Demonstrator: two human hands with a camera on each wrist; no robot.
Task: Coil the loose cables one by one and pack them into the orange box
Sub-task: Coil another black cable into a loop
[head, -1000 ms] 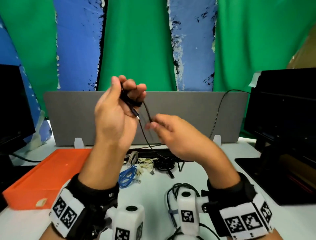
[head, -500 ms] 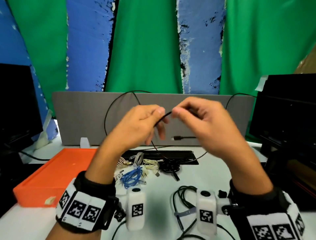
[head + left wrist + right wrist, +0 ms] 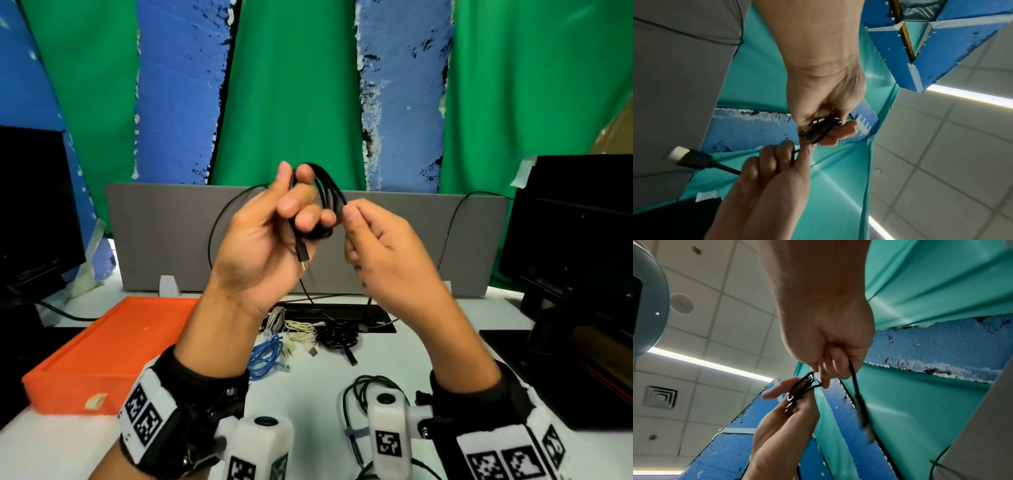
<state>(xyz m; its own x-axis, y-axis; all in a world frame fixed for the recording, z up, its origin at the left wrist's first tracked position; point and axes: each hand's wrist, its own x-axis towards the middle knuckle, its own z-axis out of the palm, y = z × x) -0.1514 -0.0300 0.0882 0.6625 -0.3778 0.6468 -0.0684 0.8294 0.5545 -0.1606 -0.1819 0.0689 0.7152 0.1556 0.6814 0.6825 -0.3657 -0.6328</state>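
Both hands raised at chest height above the desk (image 3: 394,359), palms toward the camera. Left hand (image 3: 263,240) grips a coiled black cable (image 3: 329,192), loops wrapped around its curled fingers, plug hanging below the palm. Right hand (image 3: 383,246) pinches the cable's loose strand just beside the coil. Orange box (image 3: 102,356) sits on the desk at left; other cables (image 3: 308,339) lie bunched beside it.
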